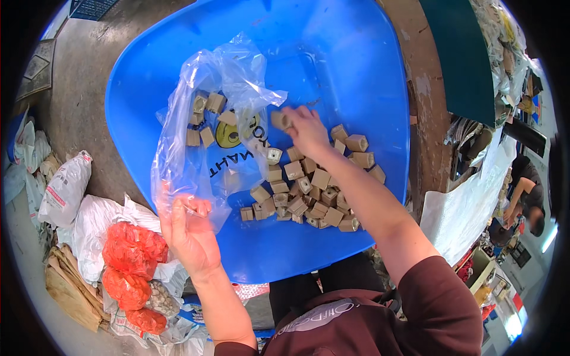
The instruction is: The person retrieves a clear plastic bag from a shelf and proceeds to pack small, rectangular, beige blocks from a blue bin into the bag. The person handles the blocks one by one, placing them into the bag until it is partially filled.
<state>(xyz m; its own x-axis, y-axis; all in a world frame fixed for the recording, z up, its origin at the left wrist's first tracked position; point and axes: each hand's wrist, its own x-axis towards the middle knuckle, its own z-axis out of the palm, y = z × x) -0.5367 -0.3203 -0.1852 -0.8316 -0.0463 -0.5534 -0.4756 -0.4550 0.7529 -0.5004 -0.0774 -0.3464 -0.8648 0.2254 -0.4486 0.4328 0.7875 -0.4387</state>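
Note:
A large blue plastic tub (356,71) lies in front of me, with a heap of small tan box-shaped pieces (320,178) in its near right part. My left hand (189,228) is closed on the near edge of a clear plastic bag (222,71), which spreads over the tub's left side. Several tan pieces (206,136) show through the bag's film. Between the fingertips of my right hand (307,132), one tan piece (280,120) is pinched beside the bag, above the far edge of the heap. The right hand is slightly blurred.
On the floor at left are white sacks (66,188), red plastic bags (127,252) with unclear contents, and folded brown cardboard (74,291). A brown worn surface (424,89) runs along the tub's right side. Another person (522,196) is at the far right, near piled goods.

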